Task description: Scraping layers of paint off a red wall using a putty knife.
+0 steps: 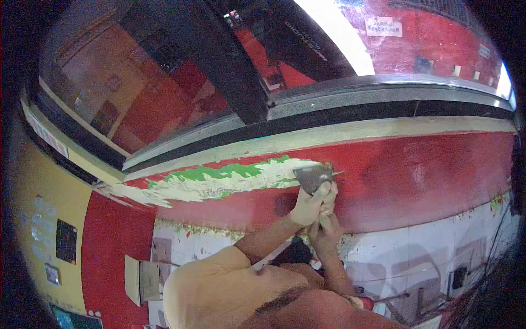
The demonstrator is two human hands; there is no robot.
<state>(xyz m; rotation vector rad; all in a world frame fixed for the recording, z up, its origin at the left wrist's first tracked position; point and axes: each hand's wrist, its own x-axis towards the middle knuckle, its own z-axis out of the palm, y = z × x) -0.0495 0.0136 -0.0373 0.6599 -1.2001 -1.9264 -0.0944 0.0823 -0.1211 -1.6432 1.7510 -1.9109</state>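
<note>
My left hand (311, 205) is closed high on a metal scraper (309, 178), close to its wide blade, with the thumb up along it. Just below, my right hand (326, 231) wraps round the lower part of the same tool. The blade lies against the red painted wall (416, 175) at the right end of a long scraped patch (208, 189), where off-white and green layers show through. The handle is mostly hidden by my fingers.
A pale ledge with a dark band (383, 109) runs above the red strip, below glass (126, 82) with a dark post. White tiles (394, 247) with flakes lie below. A pale box-like object (142, 279) stands lower left beside a yellow-and-red wall (76, 214).
</note>
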